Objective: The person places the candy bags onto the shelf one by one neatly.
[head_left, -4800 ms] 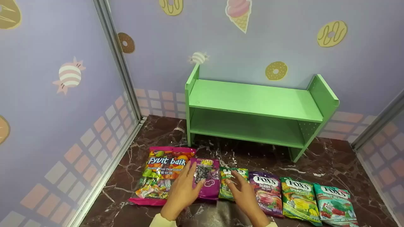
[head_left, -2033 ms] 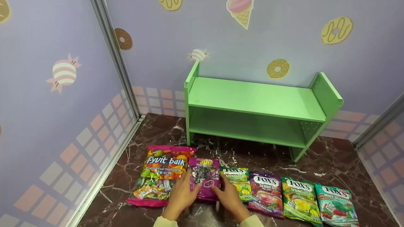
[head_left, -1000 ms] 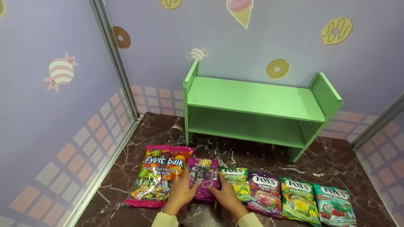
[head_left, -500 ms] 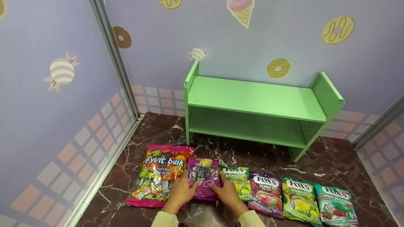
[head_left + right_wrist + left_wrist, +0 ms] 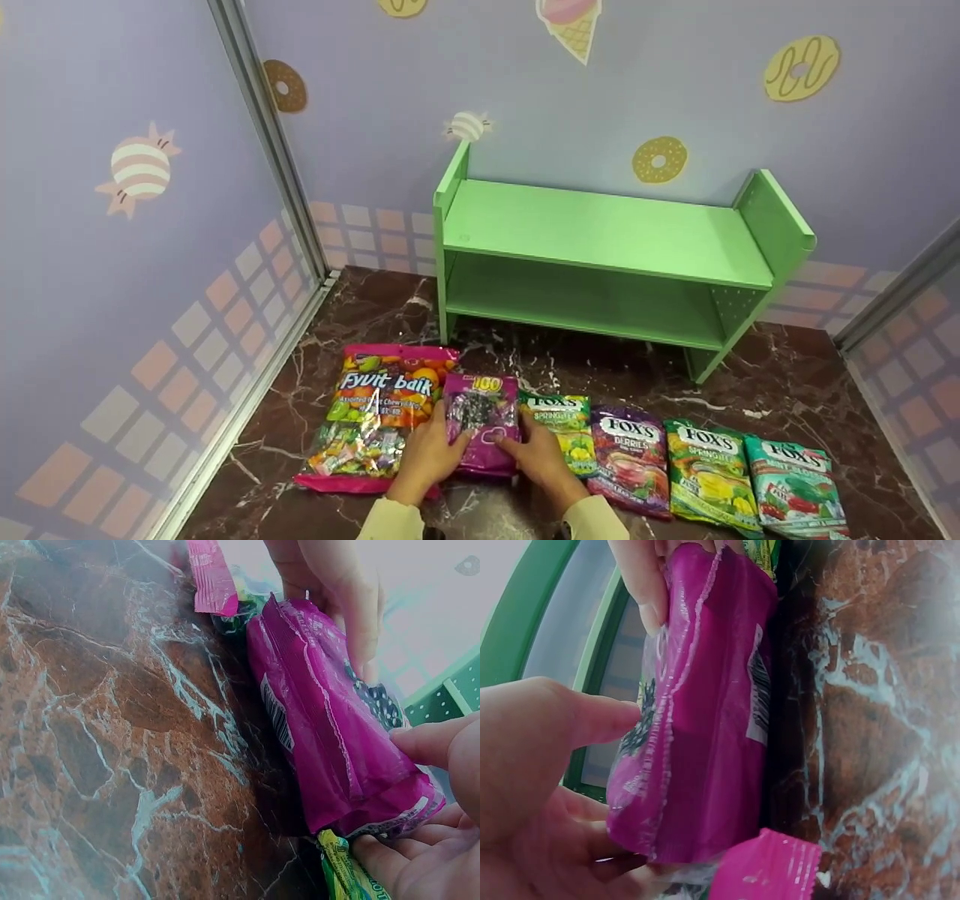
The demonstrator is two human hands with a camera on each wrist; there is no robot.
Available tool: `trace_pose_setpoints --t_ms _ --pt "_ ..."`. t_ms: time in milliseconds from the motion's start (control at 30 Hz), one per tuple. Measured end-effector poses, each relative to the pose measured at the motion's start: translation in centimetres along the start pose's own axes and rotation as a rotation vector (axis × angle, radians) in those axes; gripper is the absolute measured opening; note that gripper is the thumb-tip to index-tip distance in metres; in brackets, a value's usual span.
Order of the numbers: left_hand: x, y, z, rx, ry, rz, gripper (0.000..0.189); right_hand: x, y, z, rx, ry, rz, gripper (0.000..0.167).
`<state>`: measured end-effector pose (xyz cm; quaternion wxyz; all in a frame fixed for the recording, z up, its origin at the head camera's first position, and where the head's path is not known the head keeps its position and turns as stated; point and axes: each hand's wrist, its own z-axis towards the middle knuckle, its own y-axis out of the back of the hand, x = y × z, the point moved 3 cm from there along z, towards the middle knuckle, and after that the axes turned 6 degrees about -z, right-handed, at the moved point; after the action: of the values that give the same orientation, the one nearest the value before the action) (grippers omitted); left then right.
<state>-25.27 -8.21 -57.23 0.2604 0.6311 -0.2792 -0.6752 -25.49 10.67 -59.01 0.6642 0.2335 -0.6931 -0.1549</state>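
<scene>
Both hands hold a purple candy bag (image 5: 487, 450) by its two sides, on the dark marbled surface in front of the shelf. My left hand (image 5: 433, 454) has its thumb on the bag's front and its fingers at the left edge. On the other edge, my right hand (image 5: 541, 459) grips in the same way, thumb on top. The bag's purple underside with a barcode shows in the left wrist view, where the bag (image 5: 712, 712) lies close over the marble. In the right wrist view, fingers of the right hand (image 5: 442, 840) reach under the bag's end beside a green-yellow packet.
A large Fyvit baik candy bag (image 5: 375, 420) lies at left. To the right lie Fox's bags: green (image 5: 562, 431), purple berries (image 5: 630, 461), another green (image 5: 712, 476) and teal (image 5: 799, 487). Behind stands a green two-tier shelf (image 5: 607, 232) against the patterned wall (image 5: 525, 75).
Earlier the hands hovered over the purple bag and the green Fox's bag beside it. They then came together and took hold of the purple bag's sides. Over the last second little has moved.
</scene>
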Motion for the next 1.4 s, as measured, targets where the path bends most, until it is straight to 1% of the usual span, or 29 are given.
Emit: trace_pose_setpoints --t_ms 133,233,300,400,467,567,800,900,1000,1100,1233,1300,1400 --pt "0.1 -0.2 -0.1 -0.025 -0.032 0.008 0.075 0.0 -0.1 0.0 0.005 -0.009 0.03 0.08" --pt "0.1 -0.3 -0.1 -0.057 -0.071 0.024 0.075 0.0 0.0 0.0 -0.006 0.0 0.027 0.081" --pt "0.2 -0.3 -0.1 -0.065 -0.081 0.031 0.075 0.0 0.1 0.1 -0.013 0.009 0.019 0.081" --pt "0.1 -0.3 0.0 -0.044 -0.068 0.029 0.078 0.0 0.0 0.1 -0.008 0.0 0.037 0.08" --pt "0.0 -0.4 0.0 -0.021 -0.048 0.008 0.079 -0.1 0.1 0.1 -0.009 -0.005 0.036 0.079" --pt "-0.1 -0.4 0.2 -0.005 -0.025 -0.023 0.08 -0.1 0.1 0.2 -0.006 0.001 0.044 0.077" --pt "-0.4 0.0 0.1 -0.02 0.039 -0.063 0.078 0.1 -0.2 0.3 0.012 0.034 0.075 0.069" --pt "-0.5 0.1 0.0 -0.017 0.059 -0.093 0.077 0.2 -0.4 0.2 0.009 0.029 0.091 0.067" --pt "-0.6 0.1 -0.2 -0.023 0.071 -0.104 0.077 0.4 -0.4 0.0 0.006 0.014 0.086 0.066" --pt "-0.8 0.2 -0.3 -0.049 0.068 -0.106 0.074 0.6 -0.4 -0.1 0.008 0.011 0.09 0.066" --pt "-1.2 0.5 -0.3 -0.085 0.038 -0.118 0.072 0.9 -0.3 -0.3 0.017 0.024 0.124 0.065" --pt "-1.4 0.6 -0.3 -0.092 0.031 -0.121 0.073 1.0 -0.2 -0.4 0.024 0.026 0.141 0.065" --pt "-1.5 0.8 -0.4 -0.084 0.036 -0.125 0.074 1.3 0.0 -0.4 0.026 0.023 0.132 0.064"
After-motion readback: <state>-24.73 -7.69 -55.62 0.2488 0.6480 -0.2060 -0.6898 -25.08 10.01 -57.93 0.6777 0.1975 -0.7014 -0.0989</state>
